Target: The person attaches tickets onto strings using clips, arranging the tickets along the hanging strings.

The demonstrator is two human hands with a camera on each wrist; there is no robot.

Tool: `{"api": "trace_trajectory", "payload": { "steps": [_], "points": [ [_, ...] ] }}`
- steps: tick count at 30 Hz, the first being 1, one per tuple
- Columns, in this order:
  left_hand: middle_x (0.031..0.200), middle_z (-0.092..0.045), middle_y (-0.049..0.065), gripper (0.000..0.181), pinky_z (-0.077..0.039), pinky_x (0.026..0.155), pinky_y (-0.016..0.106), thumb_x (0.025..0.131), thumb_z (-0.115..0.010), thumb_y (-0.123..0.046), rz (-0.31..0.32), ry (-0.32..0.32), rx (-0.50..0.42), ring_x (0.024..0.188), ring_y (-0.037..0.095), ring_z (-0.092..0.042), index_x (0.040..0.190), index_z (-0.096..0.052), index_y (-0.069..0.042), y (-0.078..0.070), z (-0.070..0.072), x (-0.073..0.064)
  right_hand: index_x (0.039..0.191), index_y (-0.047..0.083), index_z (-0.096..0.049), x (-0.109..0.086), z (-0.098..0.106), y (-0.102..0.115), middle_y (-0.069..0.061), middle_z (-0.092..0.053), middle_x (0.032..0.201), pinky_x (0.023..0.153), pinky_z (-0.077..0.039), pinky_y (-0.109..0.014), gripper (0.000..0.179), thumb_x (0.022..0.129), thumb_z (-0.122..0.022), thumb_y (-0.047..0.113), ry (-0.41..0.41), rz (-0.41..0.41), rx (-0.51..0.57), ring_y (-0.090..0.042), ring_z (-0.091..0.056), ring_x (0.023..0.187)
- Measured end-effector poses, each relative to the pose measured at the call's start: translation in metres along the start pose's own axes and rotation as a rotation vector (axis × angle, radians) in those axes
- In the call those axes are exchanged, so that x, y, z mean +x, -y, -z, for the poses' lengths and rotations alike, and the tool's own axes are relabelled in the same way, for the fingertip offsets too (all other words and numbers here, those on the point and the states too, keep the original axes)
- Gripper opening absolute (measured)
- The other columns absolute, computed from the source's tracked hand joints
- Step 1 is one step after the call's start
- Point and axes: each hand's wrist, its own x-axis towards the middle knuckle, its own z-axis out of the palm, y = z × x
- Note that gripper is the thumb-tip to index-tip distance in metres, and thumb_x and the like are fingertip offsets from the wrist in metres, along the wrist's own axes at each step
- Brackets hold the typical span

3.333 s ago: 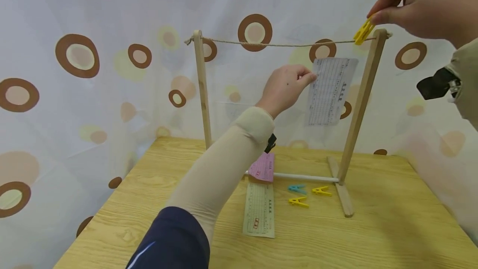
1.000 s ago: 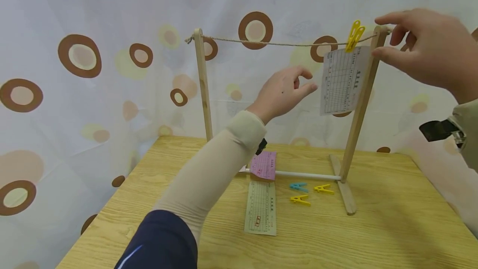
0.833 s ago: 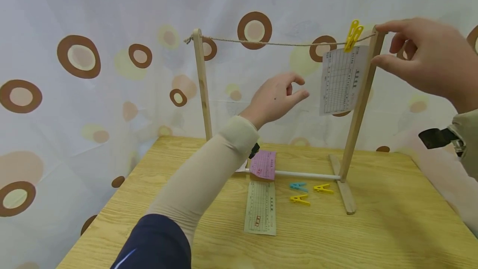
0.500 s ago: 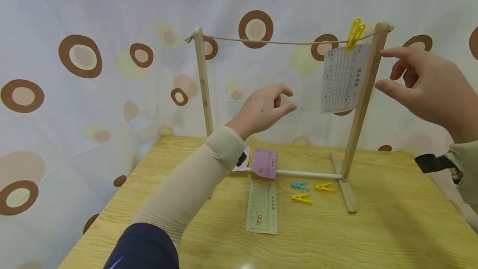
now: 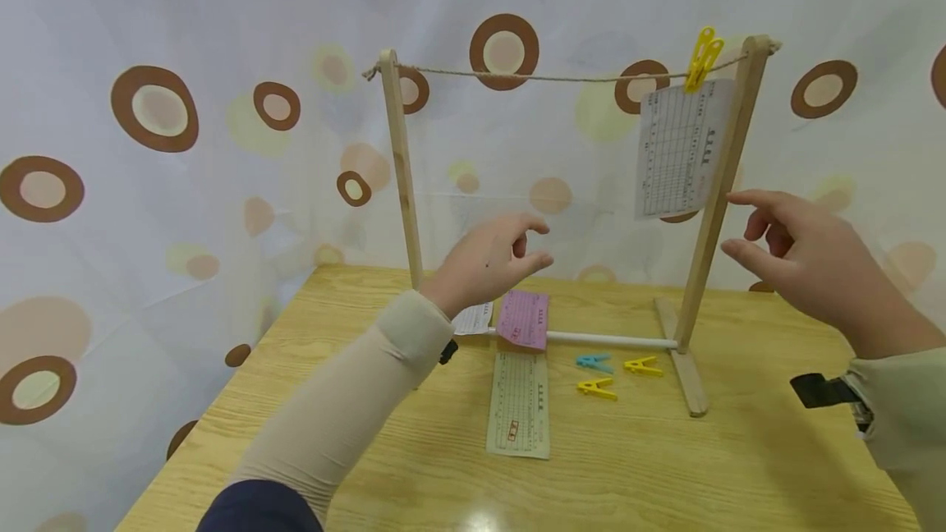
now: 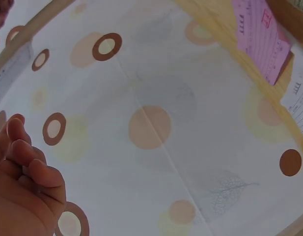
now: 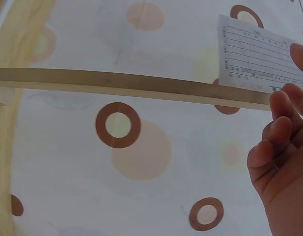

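Note:
A white printed slip (image 5: 678, 150) hangs from the rope (image 5: 539, 78) near the right post, held by a yellow clothespin (image 5: 702, 61). My left hand (image 5: 484, 261) hovers above the papers with loosely bent fingers and nothing in them. Beside the right post (image 5: 720, 187), my right hand (image 5: 805, 261) is likewise bare, thumb and forefinger apart. A pink slip (image 5: 525, 319) and another white slip (image 5: 475, 318) lie over the white bar, with a pale green slip (image 5: 520, 407) flat in front. Two yellow clothespins (image 5: 597, 388) and a blue clothespin (image 5: 594, 363) lie to their right.
The wooden frame stands on a wood-grain table (image 5: 665, 466), its left post (image 5: 401, 171) partly behind my left arm. A white bar (image 5: 609, 340) runs low between the posts. A patterned curtain (image 5: 244, 39) covers the background.
The right hand clipped the white slip to the rope with the yellow clothespin and let go. The left hand released the slip. Both hands have since moved down, the left one also leftward.

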Motion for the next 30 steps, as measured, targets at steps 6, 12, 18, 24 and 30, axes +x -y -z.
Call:
{"api": "trace_trajectory", "payload": {
  "steps": [6, 12, 18, 24, 30],
  "points": [
    [0.085, -0.053, -0.001, 0.047, -0.037, 0.056, 0.026, 0.100, -0.065, -0.039, 0.022, 0.063, -0.020, 0.068, 0.013, -0.046, 0.140, -0.058, -0.015, 0.016, -0.022, -0.025, 0.141, 0.007, -0.055, -0.023, -0.034, -0.017, -0.002, -0.055, 0.096, 0.058, -0.036, -0.025, 0.053, 0.094, -0.074, 0.023, 0.080, -0.017, 0.073, -0.012, -0.045, 0.070],
    [0.087, -0.052, -0.003, 0.047, -0.038, 0.056, 0.025, 0.098, -0.068, -0.039, 0.031, 0.100, -0.016, 0.068, 0.011, -0.045, 0.137, -0.061, -0.014, 0.032, -0.042, -0.046, 0.142, 0.011, -0.055, -0.038, -0.063, -0.023, 0.001, -0.053, 0.095, 0.054, -0.035, -0.029, 0.052, 0.096, -0.072, 0.030, 0.156, -0.011, 0.107, -0.013, -0.043, 0.064],
    [0.081, -0.054, -0.003, 0.046, -0.040, 0.060, 0.026, 0.099, -0.067, -0.037, 0.071, 0.194, -0.031, 0.068, 0.010, -0.046, 0.138, -0.061, -0.014, 0.044, -0.059, -0.060, 0.139, 0.010, -0.055, -0.053, -0.086, -0.024, 0.004, -0.054, 0.091, 0.051, -0.036, -0.028, 0.049, 0.096, -0.072, 0.025, 0.206, 0.004, 0.154, -0.010, -0.041, 0.058],
    [0.082, -0.058, -0.007, 0.049, -0.045, 0.063, 0.027, 0.099, -0.066, -0.040, 0.129, 0.297, 0.002, 0.070, 0.009, -0.051, 0.139, -0.060, -0.012, 0.056, -0.076, -0.074, 0.142, 0.009, -0.053, -0.065, -0.105, -0.024, 0.002, -0.055, 0.092, 0.052, -0.039, -0.028, 0.050, 0.099, -0.069, 0.030, 0.331, -0.026, 0.221, -0.011, -0.046, 0.061],
    [0.078, -0.058, -0.006, 0.049, -0.045, 0.064, 0.030, 0.099, -0.066, -0.041, 0.184, 0.367, 0.046, 0.069, 0.010, -0.052, 0.139, -0.060, -0.015, 0.074, -0.087, -0.081, 0.143, 0.008, -0.052, -0.076, -0.123, -0.024, 0.001, -0.055, 0.090, 0.053, -0.041, -0.029, 0.052, 0.100, -0.066, 0.034, 0.438, -0.087, 0.271, -0.013, -0.048, 0.064]
  ]
}}
